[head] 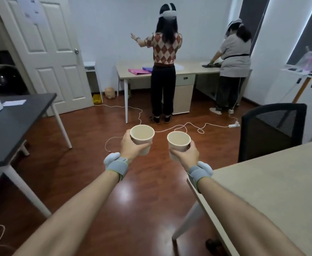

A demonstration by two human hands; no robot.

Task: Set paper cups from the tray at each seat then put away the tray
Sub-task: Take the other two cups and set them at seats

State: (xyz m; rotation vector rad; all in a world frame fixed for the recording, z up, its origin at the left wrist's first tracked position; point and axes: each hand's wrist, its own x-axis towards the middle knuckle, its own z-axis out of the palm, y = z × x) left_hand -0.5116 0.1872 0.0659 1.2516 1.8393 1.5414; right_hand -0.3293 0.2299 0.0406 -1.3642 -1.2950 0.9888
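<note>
I hold two empty beige paper cups out in front of me, above the wooden floor. My left hand (131, 147) is wrapped around the left paper cup (142, 134), which stands upright. My right hand (185, 154) grips the right paper cup (178, 140), also upright. Both wrists wear grey bands. No tray is in view.
A light wooden table (273, 183) is at my right with a black mesh chair (270, 130) beyond it. A dark table (9, 126) is at my left. Two people stand at a desk (138, 75) ahead. White cables (188, 125) lie on the floor.
</note>
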